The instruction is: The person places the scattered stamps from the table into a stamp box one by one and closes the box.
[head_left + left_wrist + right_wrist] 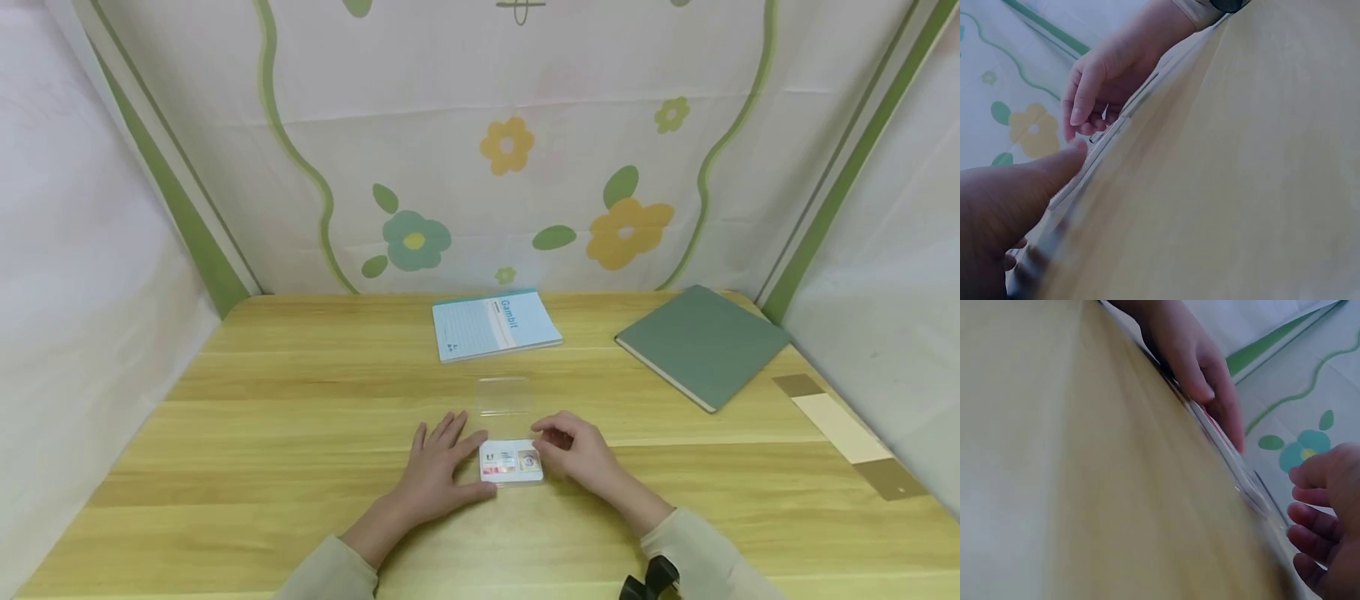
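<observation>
A small flat white case (pixel 512 478) with printed labels on its face lies on the wooden table between both hands. My left hand (pixel 432 475) holds its left end, thumb at the near corner and index finger at the far corner, other fingers spread on the table. At the right end of the case is my right hand (pixel 581 454), its fingers loosely bent with nothing seen between them. In the right wrist view, a gap separates the right fingers (pixel 1313 525) from the case (pixel 1238 472). Just behind the case lies a clear plastic cover (pixel 503 397).
Toward the back of the table (pixel 315 400) lies a light blue notebook (pixel 480 329) marked "Gambit". A dark green book (pixel 701 346) sits at the back right, with brown and cream strips (pixel 843 427) along the right edge. Flowered white cloth (pixel 465 100) encloses the table.
</observation>
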`<state>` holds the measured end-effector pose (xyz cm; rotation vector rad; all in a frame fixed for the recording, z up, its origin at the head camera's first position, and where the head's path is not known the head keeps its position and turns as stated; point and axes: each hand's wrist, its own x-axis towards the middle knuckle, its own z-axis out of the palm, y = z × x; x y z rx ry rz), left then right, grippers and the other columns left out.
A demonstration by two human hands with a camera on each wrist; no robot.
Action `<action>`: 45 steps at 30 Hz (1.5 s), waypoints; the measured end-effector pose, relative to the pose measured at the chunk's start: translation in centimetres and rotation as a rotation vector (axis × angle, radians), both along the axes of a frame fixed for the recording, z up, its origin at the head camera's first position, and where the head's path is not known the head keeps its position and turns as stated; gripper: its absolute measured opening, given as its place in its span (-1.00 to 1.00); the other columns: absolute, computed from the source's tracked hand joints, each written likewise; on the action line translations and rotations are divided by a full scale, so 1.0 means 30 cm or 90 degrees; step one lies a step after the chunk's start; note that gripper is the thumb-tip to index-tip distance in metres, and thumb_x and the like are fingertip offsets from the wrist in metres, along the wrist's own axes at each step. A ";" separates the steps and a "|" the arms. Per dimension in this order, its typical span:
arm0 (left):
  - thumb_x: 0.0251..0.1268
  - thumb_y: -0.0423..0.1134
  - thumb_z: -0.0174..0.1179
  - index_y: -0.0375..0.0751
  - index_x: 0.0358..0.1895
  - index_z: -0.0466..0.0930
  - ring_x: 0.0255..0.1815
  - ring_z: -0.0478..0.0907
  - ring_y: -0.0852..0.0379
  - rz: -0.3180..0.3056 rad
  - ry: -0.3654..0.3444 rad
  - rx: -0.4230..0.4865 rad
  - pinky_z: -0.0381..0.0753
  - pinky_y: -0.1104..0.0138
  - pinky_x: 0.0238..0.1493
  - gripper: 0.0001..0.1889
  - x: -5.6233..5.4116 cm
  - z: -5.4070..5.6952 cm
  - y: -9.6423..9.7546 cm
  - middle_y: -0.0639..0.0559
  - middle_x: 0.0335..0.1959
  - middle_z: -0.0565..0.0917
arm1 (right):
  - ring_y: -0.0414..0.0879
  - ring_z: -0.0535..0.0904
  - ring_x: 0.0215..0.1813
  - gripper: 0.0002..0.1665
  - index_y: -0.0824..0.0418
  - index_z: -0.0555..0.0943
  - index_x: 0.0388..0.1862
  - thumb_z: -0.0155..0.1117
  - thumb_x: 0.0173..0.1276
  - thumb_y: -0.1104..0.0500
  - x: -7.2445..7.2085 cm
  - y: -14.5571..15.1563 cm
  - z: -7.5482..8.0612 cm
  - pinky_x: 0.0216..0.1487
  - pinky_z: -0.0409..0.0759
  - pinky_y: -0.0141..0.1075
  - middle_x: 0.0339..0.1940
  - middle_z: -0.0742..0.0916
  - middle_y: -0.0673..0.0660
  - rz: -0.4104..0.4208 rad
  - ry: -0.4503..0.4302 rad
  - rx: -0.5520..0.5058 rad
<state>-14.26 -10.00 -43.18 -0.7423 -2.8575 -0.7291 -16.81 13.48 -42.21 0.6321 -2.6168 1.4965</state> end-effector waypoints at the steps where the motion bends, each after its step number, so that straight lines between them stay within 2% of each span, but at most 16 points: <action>1: -0.08 0.36 -0.01 -0.03 0.18 0.31 0.27 -0.08 -0.16 0.006 0.008 0.006 -0.29 -0.14 0.12 -0.24 -0.005 -0.003 0.000 -0.21 0.26 0.12 | -0.15 0.44 -0.39 -0.78 0.25 0.58 -0.25 0.28 0.07 0.25 -0.008 0.005 0.004 -0.36 0.44 -0.33 -0.45 0.55 -0.01 -0.008 0.004 0.005; 4: -0.05 0.32 0.01 -0.07 0.19 0.30 0.26 -0.04 -0.18 0.037 0.032 0.032 -0.27 -0.16 0.11 -0.26 -0.035 0.000 0.002 -0.24 0.23 0.17 | -0.08 0.47 -0.22 -0.66 0.27 0.55 -0.15 0.29 0.05 0.21 -0.041 0.023 0.021 -0.16 0.43 -0.20 -0.29 0.60 0.06 -0.031 0.012 0.036; 7: -0.01 0.25 0.04 -0.13 0.16 0.33 0.23 0.04 -0.16 0.077 0.052 0.060 -0.25 -0.18 0.09 -0.30 -0.083 0.011 0.007 -0.25 0.20 0.22 | 0.03 0.43 -0.06 -0.51 0.28 0.49 -0.03 0.30 0.04 0.14 -0.082 0.031 0.032 -0.03 0.34 -0.08 -0.11 0.57 0.15 -0.045 0.012 0.068; 11: -0.03 0.27 0.04 -0.13 0.14 0.35 0.24 0.04 -0.16 0.136 0.036 0.079 -0.29 -0.22 0.06 -0.29 -0.136 0.019 0.013 -0.24 0.20 0.22 | 0.09 0.33 0.09 -0.35 0.26 0.40 0.10 0.30 0.03 0.04 -0.129 0.017 0.024 0.08 0.23 -0.03 0.05 0.48 0.20 -0.045 -0.001 0.087; 16: -0.11 0.36 0.02 -0.03 0.17 0.33 0.26 -0.10 -0.22 0.189 -0.001 0.059 -0.37 -0.24 0.04 -0.23 -0.172 0.008 0.024 -0.28 0.25 0.11 | 0.10 0.24 0.18 -0.27 0.19 0.34 0.17 0.29 0.03 -0.05 -0.167 -0.004 0.006 0.14 0.13 -0.02 0.15 0.41 0.21 -0.043 -0.021 0.098; 20: -0.15 0.36 0.06 -0.01 0.17 0.33 0.26 -0.14 -0.25 0.205 -0.019 0.054 -0.39 -0.24 0.04 -0.22 -0.188 0.001 0.034 -0.30 0.26 0.06 | 0.11 0.20 0.20 -0.23 0.18 0.33 0.18 0.28 0.01 -0.09 -0.188 -0.016 -0.006 0.19 -0.08 0.05 0.18 0.39 0.20 -0.045 0.002 0.139; 24: -0.18 0.36 0.08 0.02 0.18 0.32 0.26 -0.17 -0.26 0.220 -0.033 0.038 -0.39 -0.22 0.05 -0.21 -0.200 -0.006 0.040 -0.30 0.27 0.03 | 0.15 0.12 0.24 -0.17 0.17 0.32 0.19 0.27 -0.03 -0.17 -0.197 -0.021 -0.015 0.14 -0.33 0.16 0.21 0.34 0.23 -0.045 0.032 0.209; 28: -0.18 0.37 0.06 0.04 0.20 0.30 0.27 -0.21 -0.26 0.226 -0.044 0.012 -0.42 -0.22 0.05 -0.20 -0.204 -0.009 0.051 -0.32 0.28 -0.02 | 0.15 0.08 0.25 -0.12 0.16 0.32 0.20 0.25 -0.07 -0.24 -0.198 -0.022 -0.024 0.13 -0.33 0.16 0.22 0.30 0.26 -0.053 0.059 0.280; 33: -0.15 0.39 0.01 0.06 0.19 0.31 0.27 -0.23 -0.25 0.226 -0.045 -0.011 -0.43 -0.21 0.05 -0.22 -0.210 -0.014 0.063 -0.31 0.28 -0.04 | 0.16 0.11 0.22 -0.13 0.17 0.32 0.19 0.21 -0.04 -0.26 -0.191 -0.024 -0.028 0.12 -0.29 0.18 0.21 0.30 0.26 -0.071 0.089 0.323; 40: -0.11 0.34 0.04 0.07 0.17 0.34 0.27 -0.23 -0.25 0.228 -0.041 -0.003 -0.45 -0.20 0.05 -0.28 -0.211 -0.014 0.064 -0.33 0.28 -0.04 | 0.20 0.10 0.22 -0.20 0.15 0.36 0.17 0.19 0.00 -0.25 -0.189 -0.025 -0.026 0.11 -0.27 0.20 0.22 0.29 0.27 -0.067 0.094 0.327; 45: -0.11 0.32 0.06 0.07 0.16 0.36 0.27 -0.22 -0.26 0.232 -0.037 0.007 -0.44 -0.20 0.05 -0.30 -0.211 -0.012 0.062 -0.32 0.28 -0.03 | 0.19 0.11 0.22 -0.20 0.15 0.40 0.13 0.23 -0.04 -0.24 -0.192 -0.025 -0.024 0.12 -0.29 0.18 0.21 0.31 0.28 -0.068 0.085 0.294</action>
